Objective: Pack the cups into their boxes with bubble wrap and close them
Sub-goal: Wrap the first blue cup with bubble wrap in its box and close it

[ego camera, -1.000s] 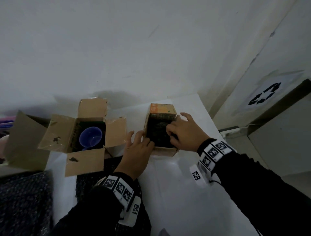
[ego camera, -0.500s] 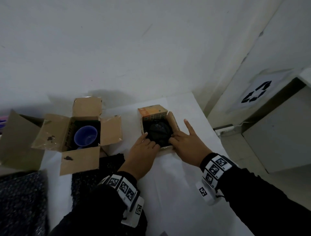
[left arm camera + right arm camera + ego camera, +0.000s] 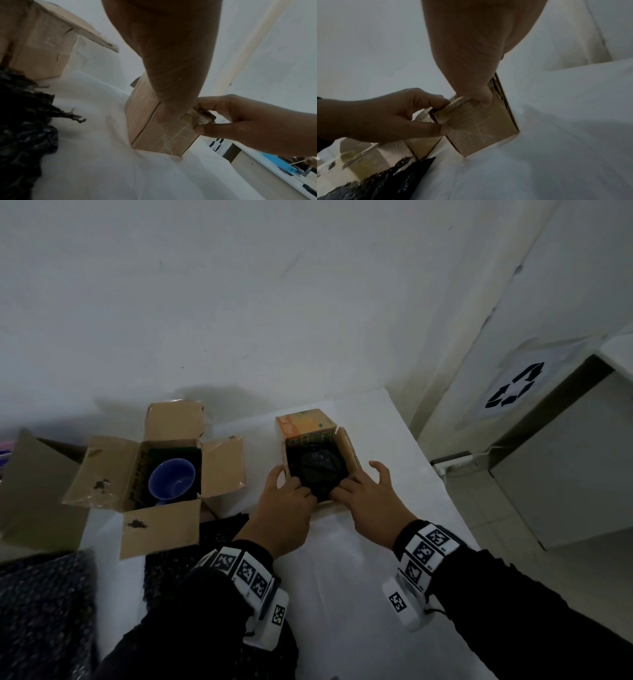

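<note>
Both hands have come off the top of the small box [image 3: 317, 460] to its near edge. The left hand [image 3: 286, 508] and right hand [image 3: 368, 498] pinch the near flap there. The black wrapped cup [image 3: 317, 470] now shows inside. The box is ready to close.

You can't see cup inside small brown cardboard box [image 3: 317, 440]: black bubble-wrap bundle [image 3: 315, 470] covers it fully. Near flap hidden under left hand [image 3: 286, 508] and right hand [image 3: 368, 503]; fingertips lost in dark wrap. Blue plastic cup [image 3: 172, 482] base hidden in large open cardboard box [image 3: 137, 474]. Loose black bubble-wrap sheet [image 3: 44, 611] cut off at left edge. Right-wrist view motion-blurred.
</note>
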The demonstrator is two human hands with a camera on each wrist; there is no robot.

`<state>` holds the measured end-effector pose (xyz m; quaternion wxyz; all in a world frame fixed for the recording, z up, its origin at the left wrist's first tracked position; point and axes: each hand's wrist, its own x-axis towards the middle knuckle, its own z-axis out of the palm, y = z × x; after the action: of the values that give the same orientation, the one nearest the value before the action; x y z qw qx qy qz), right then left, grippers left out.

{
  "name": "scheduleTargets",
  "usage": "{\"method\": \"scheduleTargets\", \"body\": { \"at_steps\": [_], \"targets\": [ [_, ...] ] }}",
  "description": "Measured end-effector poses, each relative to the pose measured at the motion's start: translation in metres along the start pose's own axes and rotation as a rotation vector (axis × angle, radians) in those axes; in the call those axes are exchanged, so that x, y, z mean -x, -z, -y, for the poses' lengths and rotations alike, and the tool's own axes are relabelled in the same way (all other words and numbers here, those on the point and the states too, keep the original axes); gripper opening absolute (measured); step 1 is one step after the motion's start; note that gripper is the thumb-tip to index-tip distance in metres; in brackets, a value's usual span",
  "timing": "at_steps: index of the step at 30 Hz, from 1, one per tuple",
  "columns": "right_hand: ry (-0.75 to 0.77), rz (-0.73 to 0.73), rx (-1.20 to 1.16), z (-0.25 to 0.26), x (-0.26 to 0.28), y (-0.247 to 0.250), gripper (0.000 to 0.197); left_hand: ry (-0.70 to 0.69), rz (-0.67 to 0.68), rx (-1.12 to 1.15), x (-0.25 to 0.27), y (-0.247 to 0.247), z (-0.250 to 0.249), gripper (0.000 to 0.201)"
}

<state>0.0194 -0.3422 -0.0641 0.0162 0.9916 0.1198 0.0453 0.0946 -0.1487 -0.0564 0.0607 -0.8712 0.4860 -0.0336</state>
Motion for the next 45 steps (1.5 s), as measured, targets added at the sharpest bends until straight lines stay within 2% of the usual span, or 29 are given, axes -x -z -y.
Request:
{"method": "scheduleTargets", "body": {
  "at_steps": [4,7,9,12,14,15,18,20,21,23,24,26,32,38,40,42,44,45],
  "targets": [
    [-0.049,0.135,0.024,0.004,-0.007,0.013,0.047,-0.029,0.060,-0.048,-0.005,0.004,0.003,0.014],
    [-0.066,0.287,0.023,0.007,-0.017,0.032,0.044,-0.064,0.029,-0.090,-0.012,0.012,0.006,0.008],
    [-0.051,0.308,0.041,0.006,-0.019,0.035,0.038,-0.064,-0.006,-0.077,-0.011,0.012,0.009,0.005],
    [-0.090,0.297,0.032,0.005,-0.015,0.028,0.028,-0.067,0.028,-0.032,-0.002,0.004,0.010,0.025],
    [-0.093,0.378,0.017,0.008,-0.015,0.030,0.027,-0.080,0.056,0.012,0.002,0.005,0.010,0.033],
    [-0.082,0.409,0.002,0.010,-0.019,0.035,0.025,-0.076,0.023,0.069,0.002,0.008,0.011,0.033],
    [-0.091,0.338,-0.081,0.004,-0.038,0.055,0.015,0.046,-0.158,0.239,-0.009,0.021,0.021,0.025],
    [-0.145,0.209,-0.150,-0.007,-0.052,0.056,0.021,0.174,-0.228,0.195,-0.018,0.022,0.031,0.028],
    [-0.160,0.187,-0.165,-0.012,-0.057,0.053,0.031,0.229,-0.210,0.158,-0.022,0.020,0.036,0.034],
    [-0.149,0.283,-0.132,-0.018,-0.067,0.045,0.058,0.283,-0.031,0.087,-0.029,0.016,0.042,0.051],
    [-0.136,0.338,-0.106,-0.019,-0.071,0.041,0.069,0.282,0.077,0.046,-0.033,0.013,0.044,0.059],
    [-0.134,0.376,-0.086,-0.022,-0.077,0.035,0.078,0.248,0.201,-0.036,-0.043,0.007,0.044,0.072],
    [-0.147,0.411,-0.069,-0.018,-0.091,0.035,0.085,0.222,0.283,-0.003,-0.059,0.009,0.051,0.084],
    [-0.175,0.509,-0.040,-0.009,-0.108,0.027,0.076,0.212,0.282,-0.005,-0.054,0.010,0.048,0.090],
    [-0.171,0.535,-0.060,-0.014,-0.111,0.031,0.076,0.186,0.207,0.042,-0.050,0.014,0.055,0.086],
    [-0.212,0.494,-0.212,-0.023,-0.111,0.040,0.065,0.178,-0.019,0.132,-0.042,0.016,0.063,0.069],
    [-0.367,0.265,-0.479,-0.034,-0.110,0.044,0.045,0.261,-0.241,0.268,-0.036,0.013,0.071,0.050],
    [-0.485,0.111,-0.586,-0.040,-0.110,0.041,0.038,0.337,-0.282,0.345,-0.035,0.010,0.076,0.046]
  ]
}}
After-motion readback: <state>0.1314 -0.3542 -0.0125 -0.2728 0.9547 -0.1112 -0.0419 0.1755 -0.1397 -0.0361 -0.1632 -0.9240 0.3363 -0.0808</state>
